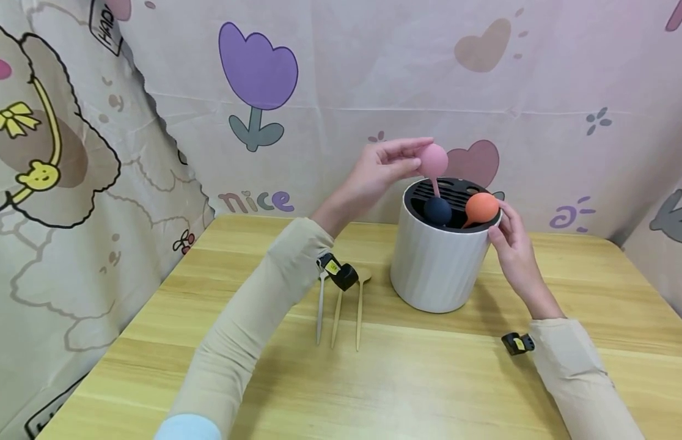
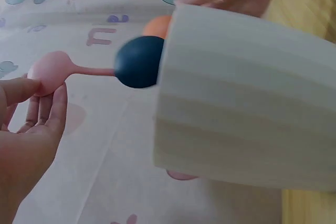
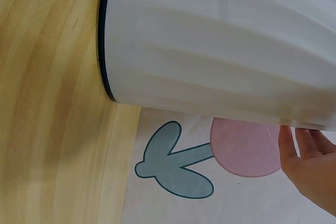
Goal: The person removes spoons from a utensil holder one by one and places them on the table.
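Observation:
My left hand (image 1: 376, 165) pinches the round head of a pink spoon (image 1: 433, 161) between thumb and fingers, above a white utensil holder (image 1: 437, 269). The spoon's thin handle runs down toward the holder's slotted black top (image 1: 451, 190), its lower end hidden behind a dark blue spoon (image 1: 437, 211). An orange spoon (image 1: 481, 208) stands at the right of the same top, round head up. Against the holder's right side rests my right hand (image 1: 516, 256), thumb in front and fingers farther back near the rim. In the right wrist view its fingertips (image 3: 287, 142) touch the ribbed wall.
Left of the holder, several slim metal utensils lie on the wooden table (image 1: 407, 379), such as a gold spoon (image 1: 360, 311) and a silver piece (image 1: 320, 311). The left forearm passes over their upper ends. A printed cloth (image 1: 341, 73) hangs close behind the holder.

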